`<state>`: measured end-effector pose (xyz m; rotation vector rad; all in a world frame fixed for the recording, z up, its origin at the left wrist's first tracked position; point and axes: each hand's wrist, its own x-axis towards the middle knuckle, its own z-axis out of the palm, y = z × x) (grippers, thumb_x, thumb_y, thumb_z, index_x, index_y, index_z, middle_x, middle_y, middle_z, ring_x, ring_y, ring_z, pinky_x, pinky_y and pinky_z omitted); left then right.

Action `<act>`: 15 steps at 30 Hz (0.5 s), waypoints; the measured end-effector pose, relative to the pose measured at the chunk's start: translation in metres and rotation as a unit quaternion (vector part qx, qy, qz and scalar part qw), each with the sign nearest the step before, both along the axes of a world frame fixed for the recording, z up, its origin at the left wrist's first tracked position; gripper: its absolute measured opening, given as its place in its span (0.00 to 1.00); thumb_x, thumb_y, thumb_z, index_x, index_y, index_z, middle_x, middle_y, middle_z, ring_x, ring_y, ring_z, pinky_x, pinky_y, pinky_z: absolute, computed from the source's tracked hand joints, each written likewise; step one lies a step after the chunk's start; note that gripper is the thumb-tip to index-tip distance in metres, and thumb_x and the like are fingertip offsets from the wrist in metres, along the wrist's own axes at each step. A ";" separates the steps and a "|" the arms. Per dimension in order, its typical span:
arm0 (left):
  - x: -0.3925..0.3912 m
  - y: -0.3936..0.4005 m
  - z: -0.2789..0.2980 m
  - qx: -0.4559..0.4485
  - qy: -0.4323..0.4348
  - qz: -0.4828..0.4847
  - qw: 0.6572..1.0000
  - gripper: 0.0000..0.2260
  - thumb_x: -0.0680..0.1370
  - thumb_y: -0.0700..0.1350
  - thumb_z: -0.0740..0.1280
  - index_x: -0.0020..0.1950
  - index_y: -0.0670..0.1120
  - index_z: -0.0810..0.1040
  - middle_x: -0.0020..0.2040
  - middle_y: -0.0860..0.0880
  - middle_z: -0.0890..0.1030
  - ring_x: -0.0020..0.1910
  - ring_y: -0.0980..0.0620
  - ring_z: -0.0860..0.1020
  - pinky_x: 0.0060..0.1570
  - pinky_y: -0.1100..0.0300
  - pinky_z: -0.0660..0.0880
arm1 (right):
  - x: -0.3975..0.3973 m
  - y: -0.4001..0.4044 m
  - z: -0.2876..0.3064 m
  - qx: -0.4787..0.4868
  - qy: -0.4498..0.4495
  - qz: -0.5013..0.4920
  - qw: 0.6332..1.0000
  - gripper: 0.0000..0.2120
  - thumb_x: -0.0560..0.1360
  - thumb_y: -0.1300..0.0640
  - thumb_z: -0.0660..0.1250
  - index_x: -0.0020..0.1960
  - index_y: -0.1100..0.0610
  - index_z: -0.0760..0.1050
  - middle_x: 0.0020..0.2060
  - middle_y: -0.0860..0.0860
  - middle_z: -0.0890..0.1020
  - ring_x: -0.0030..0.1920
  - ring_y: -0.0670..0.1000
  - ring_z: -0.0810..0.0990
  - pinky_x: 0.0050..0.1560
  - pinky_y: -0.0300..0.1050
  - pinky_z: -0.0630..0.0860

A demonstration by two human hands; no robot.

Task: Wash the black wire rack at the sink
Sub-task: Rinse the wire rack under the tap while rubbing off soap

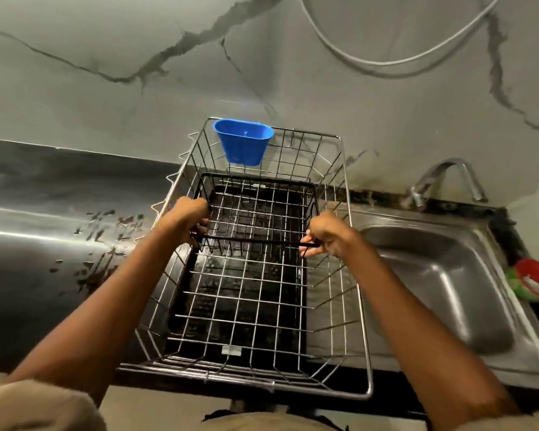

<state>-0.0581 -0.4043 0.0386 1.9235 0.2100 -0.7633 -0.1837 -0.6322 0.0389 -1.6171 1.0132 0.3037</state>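
Both hands are gripping a black wire rack [255, 209] inside a silver dish basket [352, 306]: left hand [189, 217] clutching its left edge, right hand [327, 234] its right edge, beside the sink [448, 275].

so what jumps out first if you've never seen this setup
Two hands, left and right, grip the near rim of a black wire rack sitting inside a larger silver wire basket at centre. A bright blue plastic cup hangs on the basket's far rim, against the marbled wall. To the right lies a steel sink with its tap behind it.
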 end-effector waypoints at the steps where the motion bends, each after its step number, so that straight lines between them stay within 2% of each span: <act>1: 0.000 -0.002 -0.002 0.005 0.003 0.006 1.000 0.07 0.79 0.37 0.55 0.43 0.45 0.68 0.34 0.48 0.67 0.31 0.52 0.66 0.39 0.54 0.71 | 0.001 0.001 -0.002 -0.003 0.011 0.006 1.000 0.10 0.82 0.69 0.47 0.59 0.63 0.63 0.44 0.61 0.73 0.42 0.59 0.79 0.35 0.54 0.82; 3: 0.001 -0.004 -0.007 0.014 0.011 0.009 1.000 0.07 0.76 0.37 0.55 0.41 0.47 0.67 0.30 0.50 0.65 0.27 0.53 0.63 0.38 0.54 0.70 | 0.004 0.004 -0.006 -0.006 0.027 0.009 1.000 0.09 0.82 0.69 0.47 0.58 0.62 0.62 0.45 0.61 0.73 0.45 0.59 0.80 0.36 0.55 0.82; 6: 0.004 -0.008 -0.017 0.042 0.004 -0.004 0.999 0.08 0.74 0.38 0.56 0.38 0.48 0.64 0.26 0.52 0.63 0.23 0.54 0.61 0.39 0.50 0.73 | 0.005 0.005 -0.014 -0.012 0.039 0.012 0.999 0.09 0.82 0.69 0.47 0.58 0.63 0.62 0.49 0.62 0.73 0.43 0.59 0.80 0.45 0.59 0.82; 8: 0.004 -0.010 -0.024 0.052 -0.005 -0.013 0.999 0.06 0.76 0.38 0.55 0.41 0.45 0.67 0.30 0.49 0.66 0.26 0.53 0.65 0.45 0.41 0.78 | 0.004 0.004 -0.018 -0.015 0.039 0.012 0.999 0.10 0.82 0.69 0.48 0.59 0.64 0.64 0.47 0.61 0.73 0.44 0.59 0.80 0.50 0.59 0.81; 9: 0.004 -0.009 -0.027 0.055 -0.006 -0.022 0.998 0.05 0.76 0.38 0.56 0.45 0.42 0.70 0.34 0.47 0.68 0.30 0.52 0.71 0.47 0.38 0.79 | 0.004 0.003 -0.019 -0.017 0.038 0.014 0.999 0.11 0.82 0.69 0.49 0.60 0.64 0.65 0.46 0.59 0.72 0.47 0.60 0.79 0.53 0.59 0.81; 11: 0.005 -0.007 -0.036 0.078 -0.017 -0.038 0.996 0.13 0.76 0.39 0.58 0.56 0.35 0.75 0.42 0.43 0.72 0.42 0.47 0.79 0.40 0.40 0.81 | 0.004 0.002 -0.019 -0.019 0.041 0.022 0.999 0.11 0.82 0.69 0.50 0.61 0.63 0.67 0.45 0.57 0.71 0.51 0.60 0.78 0.55 0.59 0.81; 13: 0.004 -0.007 -0.040 0.095 -0.029 -0.053 0.994 0.16 0.76 0.39 0.59 0.61 0.34 0.74 0.47 0.41 0.74 0.43 0.46 0.78 0.33 0.47 0.80 | 0.003 0.004 -0.018 -0.029 0.056 0.042 0.997 0.09 0.82 0.68 0.51 0.56 0.63 0.68 0.45 0.57 0.72 0.54 0.60 0.77 0.51 0.59 0.82; 15: 0.001 -0.007 -0.041 0.104 -0.041 -0.060 0.992 0.16 0.76 0.39 0.61 0.61 0.34 0.74 0.49 0.41 0.75 0.44 0.45 0.76 0.33 0.48 0.80 | 0.003 0.005 -0.020 -0.045 0.066 0.062 0.995 0.07 0.80 0.68 0.54 0.53 0.64 0.70 0.48 0.56 0.73 0.54 0.59 0.77 0.48 0.58 0.83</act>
